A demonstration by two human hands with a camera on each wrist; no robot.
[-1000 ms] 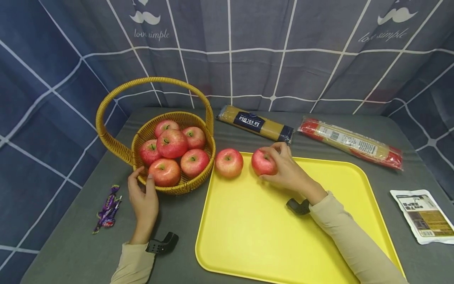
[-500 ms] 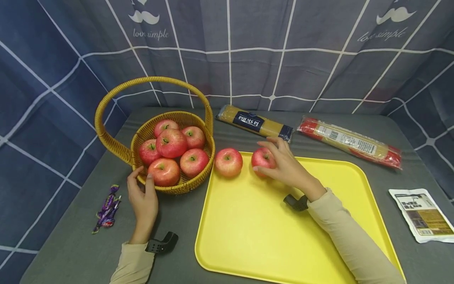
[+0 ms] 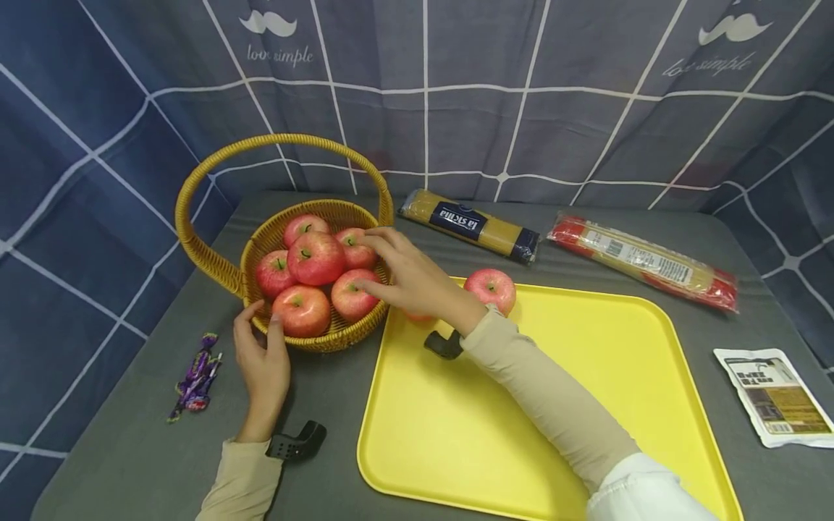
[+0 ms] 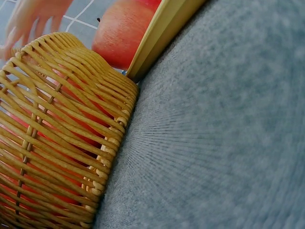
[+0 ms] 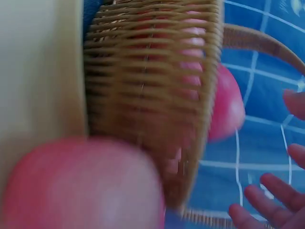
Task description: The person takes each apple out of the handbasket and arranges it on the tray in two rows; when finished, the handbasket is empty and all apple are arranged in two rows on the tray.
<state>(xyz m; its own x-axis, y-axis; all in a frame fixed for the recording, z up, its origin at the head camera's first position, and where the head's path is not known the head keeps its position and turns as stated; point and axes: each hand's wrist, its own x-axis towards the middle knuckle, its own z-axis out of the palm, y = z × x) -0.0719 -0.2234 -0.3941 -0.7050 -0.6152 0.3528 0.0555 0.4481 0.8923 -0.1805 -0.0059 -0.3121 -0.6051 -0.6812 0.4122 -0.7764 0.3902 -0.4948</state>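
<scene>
A wicker basket (image 3: 348, 334) with a tall hoop handle holds several red apples (image 3: 316, 258). My left hand (image 3: 263, 369) grips its near-left rim, fingers and thumb at the edge. Above the right side of the basket hovers my right hand (image 3: 417, 278), fingers spread and holding nothing; the right wrist view also shows its fingers (image 5: 281, 191) apart. Beneath that wrist, one apple (image 3: 417, 316) on the yellow tray (image 3: 521, 434) is mostly hidden. Another apple (image 3: 491, 288) sits at the tray's far edge, right of the forearm.
Behind the tray lie a pasta pack (image 3: 469, 224) with a dark blue label and a red-ended noodle pack (image 3: 641, 260). A white pouch (image 3: 775, 398) is at the right, and purple-wrapped candies (image 3: 197, 376) lie left of the basket. A checked curtain (image 3: 469, 137) hangs behind.
My right hand has let go of the apple at the tray's far edge and moved left over the basket. The left hand has stayed at the rim.
</scene>
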